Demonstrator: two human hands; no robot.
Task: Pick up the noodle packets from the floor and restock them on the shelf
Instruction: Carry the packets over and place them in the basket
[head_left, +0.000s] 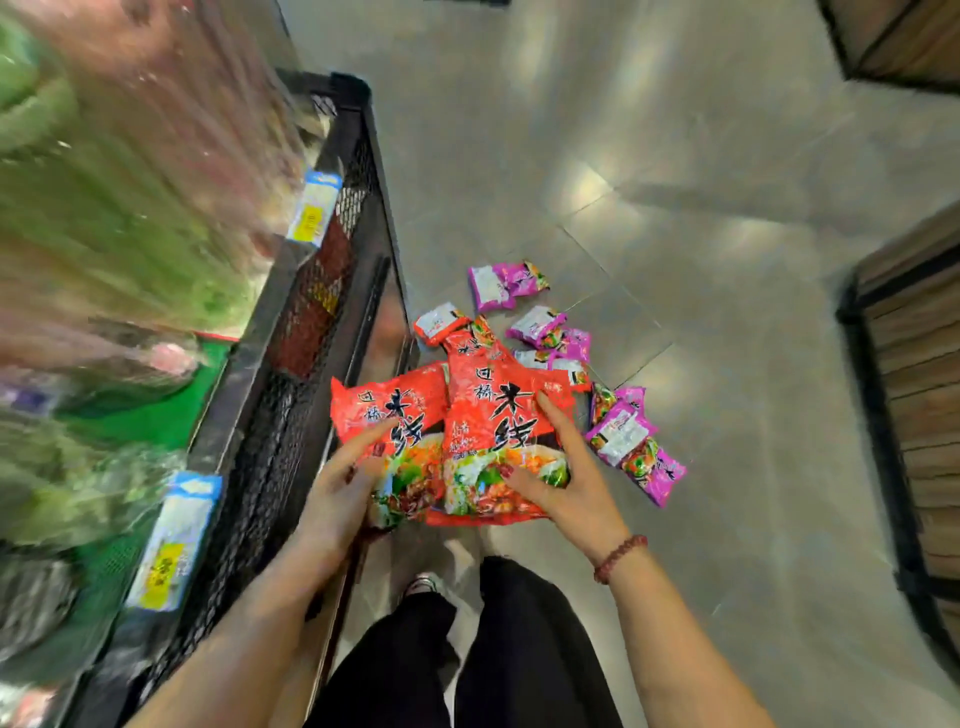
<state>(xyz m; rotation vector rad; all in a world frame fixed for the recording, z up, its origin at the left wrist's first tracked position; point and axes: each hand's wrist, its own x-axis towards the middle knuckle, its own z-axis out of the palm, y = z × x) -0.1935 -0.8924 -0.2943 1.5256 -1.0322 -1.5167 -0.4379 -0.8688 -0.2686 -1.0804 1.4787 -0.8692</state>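
Left hand (345, 483) grips one red noodle packet (395, 410); right hand (566, 467) grips a second red packet (493, 410), both held above the floor (675, 156). Purple packets (506, 283) lie scattered on the floor. Mesh-front shelf (311, 291) at left, contents blurred, price tags (314, 208) on its edge.

one view only, a wide-angle camera on the person's head, tilted steeply down and slightly forward onto the tiled floor (701, 218) of an aisle. the left hand (337, 493) and right hand (571, 483) are close under the lens at mid-frame, holding red noodle packets (488, 415), with the person's dark trousers (519, 649) at the bottom edge. the shelf (270, 364) rises very near along the left side, blurred and bowed by the lens; wooden fixtures (914, 415) clip the right edge
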